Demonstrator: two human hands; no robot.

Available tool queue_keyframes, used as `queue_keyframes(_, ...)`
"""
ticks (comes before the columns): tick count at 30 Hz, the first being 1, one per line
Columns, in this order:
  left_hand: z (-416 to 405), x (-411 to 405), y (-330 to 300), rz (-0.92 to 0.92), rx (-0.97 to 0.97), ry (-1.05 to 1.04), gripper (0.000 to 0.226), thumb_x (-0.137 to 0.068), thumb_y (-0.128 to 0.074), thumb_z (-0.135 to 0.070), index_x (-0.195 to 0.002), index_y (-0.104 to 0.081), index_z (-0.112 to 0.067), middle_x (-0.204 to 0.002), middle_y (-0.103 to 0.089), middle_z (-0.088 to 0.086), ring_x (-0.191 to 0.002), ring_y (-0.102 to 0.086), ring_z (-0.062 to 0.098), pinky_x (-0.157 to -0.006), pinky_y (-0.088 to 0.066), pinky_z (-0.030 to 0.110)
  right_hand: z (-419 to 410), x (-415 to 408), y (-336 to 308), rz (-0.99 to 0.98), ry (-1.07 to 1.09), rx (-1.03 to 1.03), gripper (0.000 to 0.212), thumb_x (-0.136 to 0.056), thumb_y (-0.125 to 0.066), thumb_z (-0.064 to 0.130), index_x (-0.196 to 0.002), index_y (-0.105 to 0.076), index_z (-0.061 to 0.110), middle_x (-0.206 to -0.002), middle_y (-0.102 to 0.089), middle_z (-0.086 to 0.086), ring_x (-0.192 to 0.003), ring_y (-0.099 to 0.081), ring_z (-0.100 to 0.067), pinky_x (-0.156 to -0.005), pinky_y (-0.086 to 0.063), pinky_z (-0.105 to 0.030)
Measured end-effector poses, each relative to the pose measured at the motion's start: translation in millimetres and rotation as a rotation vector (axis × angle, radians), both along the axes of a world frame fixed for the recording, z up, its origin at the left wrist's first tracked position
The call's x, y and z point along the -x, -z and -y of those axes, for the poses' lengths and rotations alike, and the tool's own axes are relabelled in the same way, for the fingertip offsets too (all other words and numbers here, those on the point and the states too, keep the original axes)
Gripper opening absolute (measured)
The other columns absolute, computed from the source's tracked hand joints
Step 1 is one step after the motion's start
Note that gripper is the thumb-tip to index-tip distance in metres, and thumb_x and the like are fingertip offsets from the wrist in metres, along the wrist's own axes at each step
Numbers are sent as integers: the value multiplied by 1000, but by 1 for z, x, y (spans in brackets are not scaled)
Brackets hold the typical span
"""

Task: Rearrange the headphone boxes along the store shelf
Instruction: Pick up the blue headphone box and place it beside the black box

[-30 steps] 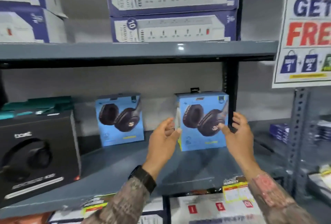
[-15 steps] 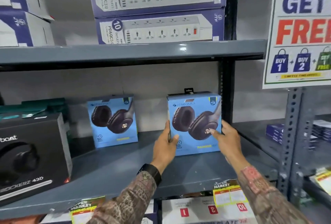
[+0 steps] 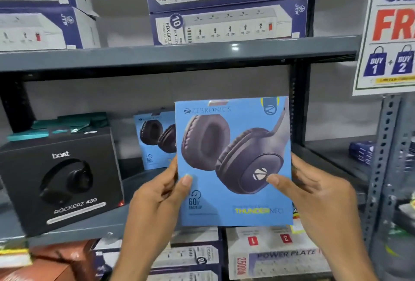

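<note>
A blue Zebronics headphone box (image 3: 233, 159) is held up off the grey middle shelf (image 3: 89, 229), close to the camera. My left hand (image 3: 157, 195) grips its left edge, thumb on the front face. My right hand (image 3: 314, 193) grips its right edge, thumb on the printed earcup. A second blue headphone box (image 3: 155, 139) stands upright at the back of the shelf, partly hidden behind the held one. A black boat Rockerz 430 headphone box (image 3: 60, 179) stands at the shelf's left front.
Teal flat boxes (image 3: 58, 125) lie behind the black box. Power strip boxes (image 3: 226, 4) are stacked on the upper shelf, more on the shelf below. A black upright post (image 3: 298, 105) and a promotional sign (image 3: 390, 29) are at right, beside a perforated grey rack upright (image 3: 381, 168).
Both hands closed on the right-hand blue box and lifted it off the shelf toward the camera; it now covers part of the other blue box.
</note>
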State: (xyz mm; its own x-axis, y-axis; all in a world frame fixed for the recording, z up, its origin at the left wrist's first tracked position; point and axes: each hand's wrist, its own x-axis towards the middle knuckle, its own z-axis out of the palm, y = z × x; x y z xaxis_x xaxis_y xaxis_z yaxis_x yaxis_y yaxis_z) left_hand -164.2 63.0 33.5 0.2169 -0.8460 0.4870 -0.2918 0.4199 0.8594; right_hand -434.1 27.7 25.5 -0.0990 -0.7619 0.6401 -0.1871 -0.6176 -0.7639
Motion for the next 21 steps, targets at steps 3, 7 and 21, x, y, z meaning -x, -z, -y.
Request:
queue_keyframes(3, -18, -11, -2, -12, -27, 19, 53, -90, -68, -56, -143, -66, -54, -128, -82, -21, -130, -72, 6, -114, -55, 52, -14, -9, 3, -22, 9, 0, 54, -82, -82, 49, -132, -69, 61, -109, -82, 29, -99, -68, 19, -80, -65, -23)
queue_keyframes(7, -34, -16, -4, 11, -9, -14, 53, -95, -68, -50, -148, -63, -48, -131, -81, -21, -132, -70, 5, -117, -53, 48, -23, -17, 0, -24, 14, 11, 54, -81, -83, 49, -132, -69, 61, -105, -83, 29, -96, -69, 19, -78, -65, -23)
queue_keyframes(21, 38, -86, 9, 238, -99, -249, 39, -110, -55, -31, -143, -61, -49, -119, -83, -19, -116, -77, 19, -106, -57, 52, 59, -109, -7, -227, 81, -24, 41, -72, -75, 58, -112, -65, 60, -90, -85, 16, -86, -79, -20, -80, -63, -43)
